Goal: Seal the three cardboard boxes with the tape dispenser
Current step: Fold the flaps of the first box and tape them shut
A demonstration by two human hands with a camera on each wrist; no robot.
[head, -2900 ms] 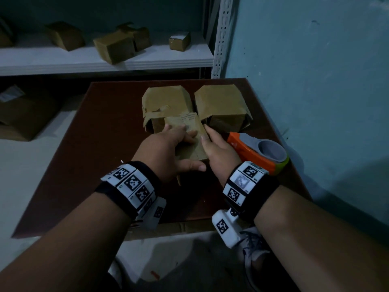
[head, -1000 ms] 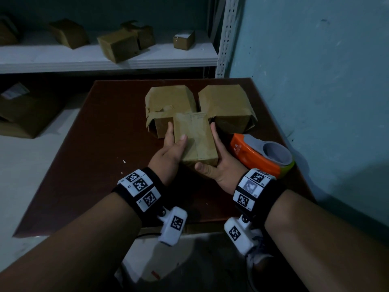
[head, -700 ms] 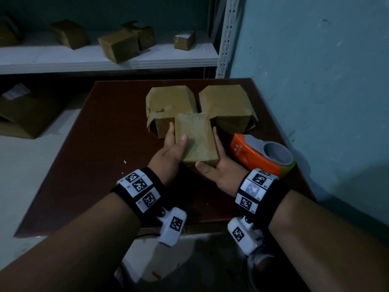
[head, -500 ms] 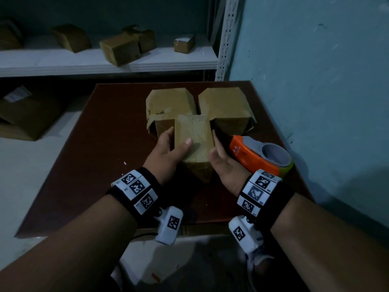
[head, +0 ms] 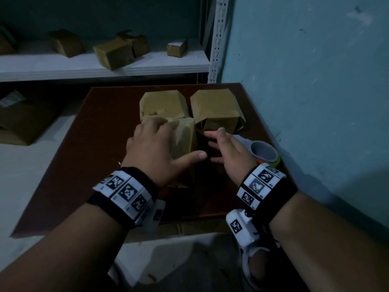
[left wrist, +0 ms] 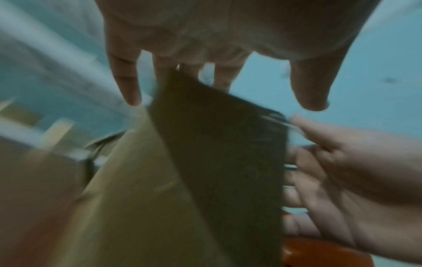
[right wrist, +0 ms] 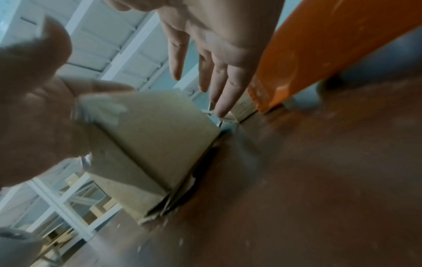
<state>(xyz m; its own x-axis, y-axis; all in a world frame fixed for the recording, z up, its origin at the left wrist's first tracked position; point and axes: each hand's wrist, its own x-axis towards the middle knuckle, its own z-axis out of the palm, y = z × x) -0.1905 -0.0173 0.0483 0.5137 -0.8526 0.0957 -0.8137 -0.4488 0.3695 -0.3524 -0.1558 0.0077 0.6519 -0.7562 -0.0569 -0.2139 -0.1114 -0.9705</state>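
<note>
Near box: small cardboard box [head: 185, 140] on the brown table [head: 84, 148], tipped up on one edge, just in front of the other two.
Left hand: left hand [head: 153, 152] lies over the box top, fingers spread and bent over the far edge, thumb along the near side, gripping it.
Right hand: right hand [head: 229, 152] just right of the box, fingers straight and apart, holding nothing.
Back boxes: left cardboard box [head: 162, 104] and right cardboard box [head: 216, 108] side by side.
Tape dispenser: orange tape dispenser [head: 265, 152] on the table behind the right hand.
Shelf: white shelf [head: 63, 66] bearing more boxes.
</note>
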